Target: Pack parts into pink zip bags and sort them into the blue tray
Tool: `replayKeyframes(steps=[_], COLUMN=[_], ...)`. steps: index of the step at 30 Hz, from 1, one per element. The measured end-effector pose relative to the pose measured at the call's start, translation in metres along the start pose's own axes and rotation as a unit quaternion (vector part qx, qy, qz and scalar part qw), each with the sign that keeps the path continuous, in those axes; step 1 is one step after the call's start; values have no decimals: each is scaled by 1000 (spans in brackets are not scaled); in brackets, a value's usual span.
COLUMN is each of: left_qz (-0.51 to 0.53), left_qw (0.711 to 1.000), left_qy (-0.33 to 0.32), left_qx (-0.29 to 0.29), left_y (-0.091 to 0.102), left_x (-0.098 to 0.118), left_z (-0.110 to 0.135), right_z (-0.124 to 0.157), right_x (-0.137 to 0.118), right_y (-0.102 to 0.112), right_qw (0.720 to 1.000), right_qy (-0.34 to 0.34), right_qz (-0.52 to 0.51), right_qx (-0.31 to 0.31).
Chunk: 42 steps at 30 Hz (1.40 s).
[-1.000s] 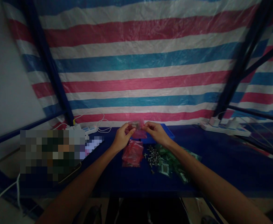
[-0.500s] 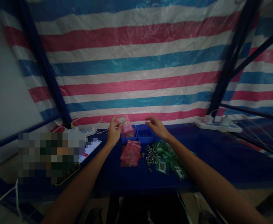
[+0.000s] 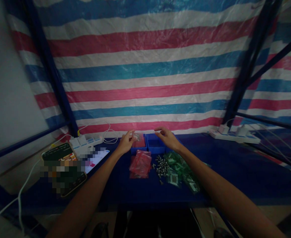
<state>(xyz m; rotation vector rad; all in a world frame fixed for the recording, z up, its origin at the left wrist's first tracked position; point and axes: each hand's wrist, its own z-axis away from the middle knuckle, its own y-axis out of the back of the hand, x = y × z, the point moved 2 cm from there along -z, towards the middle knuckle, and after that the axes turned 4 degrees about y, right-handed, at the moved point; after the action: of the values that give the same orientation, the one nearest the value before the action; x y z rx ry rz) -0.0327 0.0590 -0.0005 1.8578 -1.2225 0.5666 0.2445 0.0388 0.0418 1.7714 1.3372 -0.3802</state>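
My left hand [image 3: 126, 144] is at the left edge of a blue bin [image 3: 138, 149], its thumb and forefinger apart. Beside those fingertips, a small red plastic bag [image 3: 138, 140] with pale contents lies in the bin. Over the back of a second blue bin [image 3: 155, 143], my right hand [image 3: 168, 138] hovers with curved, parted fingers and nothing in them. Nearer to me are a pile of red plastic bags [image 3: 140, 164], a scatter of metal screws [image 3: 162, 166] and a heap of green plastic bags [image 3: 178, 164], partly behind my right forearm.
A phone [image 3: 72, 183] leans at the left, partly blurred out, by a white printed sheet [image 3: 98, 159]. Power strips with plugs stand at the left [image 3: 94, 141] and right [image 3: 234, 136]. Blue frame posts and a striped sheet [image 3: 145, 92] rise behind the blue table [image 3: 234, 172].
My left hand has lowered the small red bag into the left bin and its fingers have come apart from it. My right hand stays nearly where it was. The view has shifted slightly.
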Motion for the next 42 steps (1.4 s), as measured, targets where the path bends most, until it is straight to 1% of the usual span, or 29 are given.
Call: replayKeyframes(steps=[4,8,10,13,15,17,19,22,24,28,29,30,33,34,35,37,40,42], left_qz=[-51,-169,-228,-293,-319,-330,-333,-336,-333,-319,-313,-305,-266,-252,-239,-221,-215,-219], left_qw=[999,985,973,954,943,938,936,934,934,938,939,942,953,956,960,965,966,963], left_qy=[-14,-28,-16,-13,-26,-28,-16,-2,-1,15,21,24,7,-5,-16,-28,-32,-34], left_qx=[-3,11,-9,-68,-93,-103,-110,-123,-127,-138,-140,-142,-148,-148,-146,-135,-137,-155], left_y=[-1,0,1,3,2,2,1,1,1,1,1,1,-1,-2,-3,-5,-7,-9], left_x=[-2,4,10,19,24,25,24,20,18,15,14,13,10,10,9,10,12,14], left_z=[1,3,4,8,10,11,12,12,11,10,9,9,7,6,6,5,6,7], right_z=[1,1,1,2,5,8,11,16,18,23,24,23,20,19,18,18,19,20], right_x=[0,1,2,-1,-7,-15,-23,-34,-41,-51,-52,-52,-49,-47,-45,-40,-34,-29], right_y=[-2,-3,-3,-4,-4,-4,-2,3,6,3,1,0,-1,0,0,2,2,1], right_qw=[1000,1000,1000,999,997,989,975,964,960,940,939,943,963,963,959,942,917,908], right_qy=[-5,-8,-16,-15,-4,-13,-28,-40,-40,-26,-20,-10,40,57,71,101,158,169], right_qz=[-3,-3,5,11,-4,-20,-7,-10,-15,-5,5,18,95,137,181,250,301,321], right_qx=[-11,-20,-23,-36,-71,-147,-220,-264,-277,-341,-344,-333,-249,-223,-206,-198,-209,-211])
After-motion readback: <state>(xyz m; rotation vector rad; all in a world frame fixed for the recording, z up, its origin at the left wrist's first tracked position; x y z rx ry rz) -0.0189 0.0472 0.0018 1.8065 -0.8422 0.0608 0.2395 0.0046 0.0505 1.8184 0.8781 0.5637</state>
